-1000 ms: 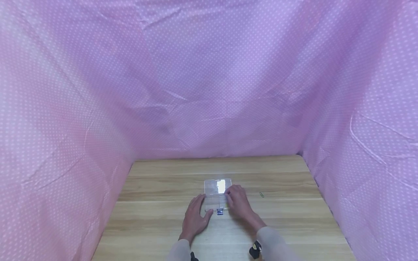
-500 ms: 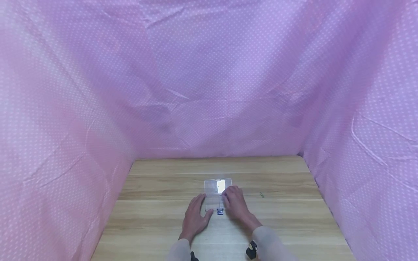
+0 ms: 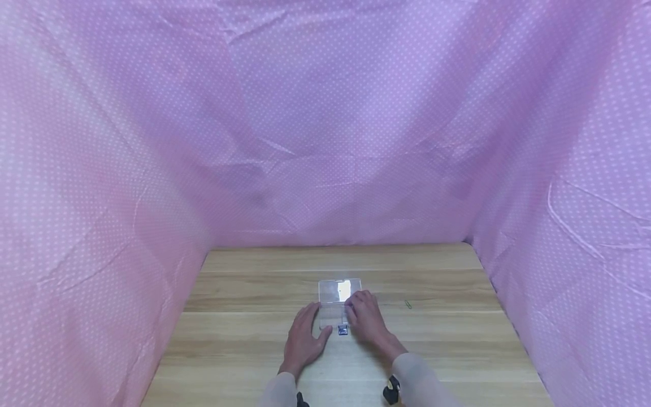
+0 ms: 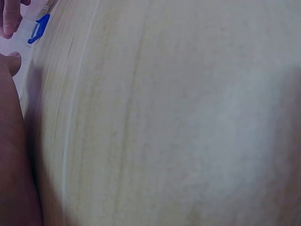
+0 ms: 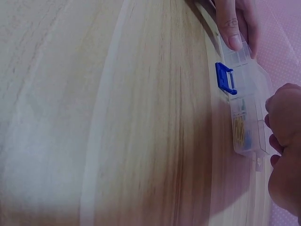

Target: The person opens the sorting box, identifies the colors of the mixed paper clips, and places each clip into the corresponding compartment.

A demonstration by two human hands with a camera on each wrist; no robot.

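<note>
A small clear plastic compartment box (image 3: 331, 316) sits on the wooden table, its clear lid (image 3: 329, 291) folded back away from me. A blue latch (image 5: 225, 79) hangs at its front. My left hand (image 3: 303, 339) grips the box's left end, thumb on the front wall and fingers toward the back. Over the right-hand compartments is my right hand (image 3: 367, 316), fingers bent, fingertips close at the box. I cannot tell whether those fingers pinch anything. Through the front wall in the right wrist view, yellow paper clips (image 5: 239, 131) show in the right end compartment, with something bluish beside them.
A green paper clip (image 3: 408, 304) lies on the table (image 3: 244, 339) to the right of the box. Pink dotted cloth (image 3: 325, 141) walls in the table at the back and both sides.
My right hand has shifted slightly left over the box, covering the yellow seen at its right end, then stays nearly still. My left hand and the box have not moved.
</note>
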